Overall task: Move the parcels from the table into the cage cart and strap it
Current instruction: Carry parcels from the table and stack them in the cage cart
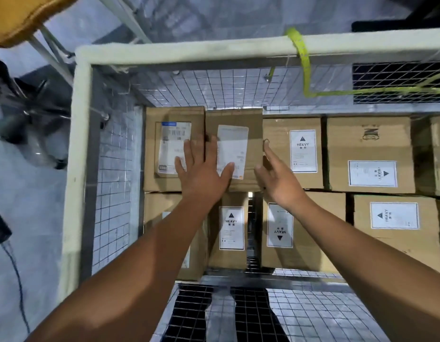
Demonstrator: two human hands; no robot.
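Parcel (235, 149) flat, long axis near-to-far

Parcels (369, 144) sit in two rows inside the cage cart (79, 144). The left hand (201, 174) lies flat across the two far-left ones, the right hand (279, 176) just beside it. A strap (301, 53) loops the far rail (189, 51).

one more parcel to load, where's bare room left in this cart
Bare mesh runs along the near side, in front of the near row of boxes. A narrow gap splits that row and may pass a hand. The far row, where the left hand and right hand reach, is packed tight.
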